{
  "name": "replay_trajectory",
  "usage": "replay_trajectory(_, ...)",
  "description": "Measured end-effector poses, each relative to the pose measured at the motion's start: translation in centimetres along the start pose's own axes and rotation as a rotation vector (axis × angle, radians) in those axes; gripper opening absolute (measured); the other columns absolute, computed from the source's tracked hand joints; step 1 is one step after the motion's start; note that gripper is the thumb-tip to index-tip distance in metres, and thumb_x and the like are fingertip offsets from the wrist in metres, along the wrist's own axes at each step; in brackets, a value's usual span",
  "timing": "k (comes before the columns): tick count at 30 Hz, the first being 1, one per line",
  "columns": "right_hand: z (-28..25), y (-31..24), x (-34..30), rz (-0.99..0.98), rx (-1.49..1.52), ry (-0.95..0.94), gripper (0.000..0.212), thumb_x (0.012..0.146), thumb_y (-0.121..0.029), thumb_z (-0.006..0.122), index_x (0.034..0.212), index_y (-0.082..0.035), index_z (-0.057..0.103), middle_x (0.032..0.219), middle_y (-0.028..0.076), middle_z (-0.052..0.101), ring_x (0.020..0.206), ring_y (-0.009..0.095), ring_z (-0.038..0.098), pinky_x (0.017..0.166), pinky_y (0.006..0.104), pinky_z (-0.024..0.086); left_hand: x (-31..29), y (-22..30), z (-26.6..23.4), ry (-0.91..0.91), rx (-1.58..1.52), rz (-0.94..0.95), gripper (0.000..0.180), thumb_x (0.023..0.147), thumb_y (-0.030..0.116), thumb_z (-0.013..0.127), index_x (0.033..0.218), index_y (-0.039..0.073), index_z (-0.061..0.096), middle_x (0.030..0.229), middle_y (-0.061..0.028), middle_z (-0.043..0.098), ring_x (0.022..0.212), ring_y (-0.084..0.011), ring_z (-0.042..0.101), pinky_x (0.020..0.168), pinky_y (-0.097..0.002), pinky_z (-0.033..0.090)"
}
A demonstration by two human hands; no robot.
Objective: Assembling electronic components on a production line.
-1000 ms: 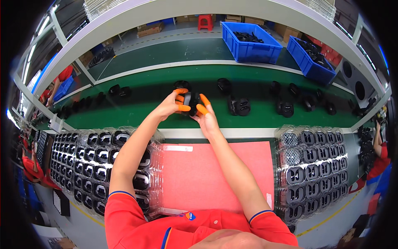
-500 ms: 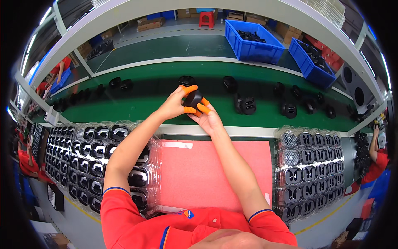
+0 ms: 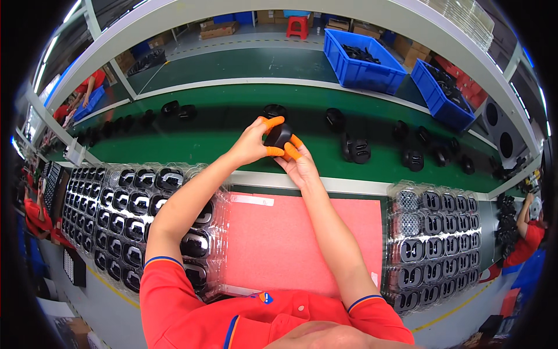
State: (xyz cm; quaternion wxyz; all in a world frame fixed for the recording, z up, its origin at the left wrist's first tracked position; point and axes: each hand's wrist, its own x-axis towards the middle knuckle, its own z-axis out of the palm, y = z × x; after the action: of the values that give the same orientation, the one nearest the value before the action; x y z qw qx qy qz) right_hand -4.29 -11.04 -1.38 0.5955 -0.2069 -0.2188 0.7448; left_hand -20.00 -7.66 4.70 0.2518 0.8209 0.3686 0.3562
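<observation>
We've turned the black rounded housing (image 3: 279, 134) smooth face into view since a second ago; left hand (image 3: 250, 143) and right hand (image 3: 303, 167) both pinch it, not set down.

A red stool (image 3: 297, 23) stands on the floor at 12 o'clock, a brown carton (image 3: 218, 31) at 11. A blue bin (image 3: 378, 80) sits at 1 o'clock, a second bin (image 3: 433, 100) just beside it at 2. A grey panel (image 3: 499, 129) with two round dark spots stands near 3. One co-worker (image 3: 530, 238) in red is between 3 and 4.
</observation>
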Motion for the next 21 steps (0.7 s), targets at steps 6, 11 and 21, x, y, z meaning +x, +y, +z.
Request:
replay_trajectory(6, -0.1, 0.7, 0.2, -0.076, -0.06, 0.038, 0.034, 0.088, -0.008, 0.057, 0.121, -0.005, 0.047, 0.112, 0.01, 0.056, 0.101, 0.022, 0.058, 0.088, 0.0404, 0.051, 0.2, 0.1, -0.1, -0.059, 0.023, -0.145, 0.075, 0.062, 0.019, 0.081, 0.126, 0.001, 0.047, 0.106, -0.0126, 0.053, 0.094, -0.0221, 0.057, 0.082, -0.0318, 0.048)
replay_trajectory(11, 0.5, 0.7, 0.2, -0.092, -0.003, 0.029, 0.032, 0.088, -0.012, 0.057, 0.119, -0.006, 0.049, 0.111, 0.009, 0.057, 0.101, 0.023, 0.058, 0.088, 0.0412, 0.051, 0.4, 0.0, -0.6, -0.073, -0.102, -0.217, 0.07, 0.067, 0.013, 0.077, 0.128, 0.004, 0.046, 0.108, -0.0117, 0.054, 0.098, -0.0202, 0.056, 0.082, -0.0321, 0.049)
replay_trajectory(21, 0.7, 0.1, 0.0, -0.118, -0.034, 0.023, 0.035, 0.09, -0.018, 0.056, 0.122, -0.01, 0.046, 0.111, 0.007, 0.057, 0.099, 0.021, 0.058, 0.081, 0.0378, 0.054, 0.7, 0.5, -2.1, -0.094, -0.76, -0.564, 0.06, 0.079, 0.019, 0.061, 0.132, 0.003, 0.039, 0.12, -0.0158, 0.05, 0.109, -0.0252, 0.052, 0.082, -0.04, 0.051)
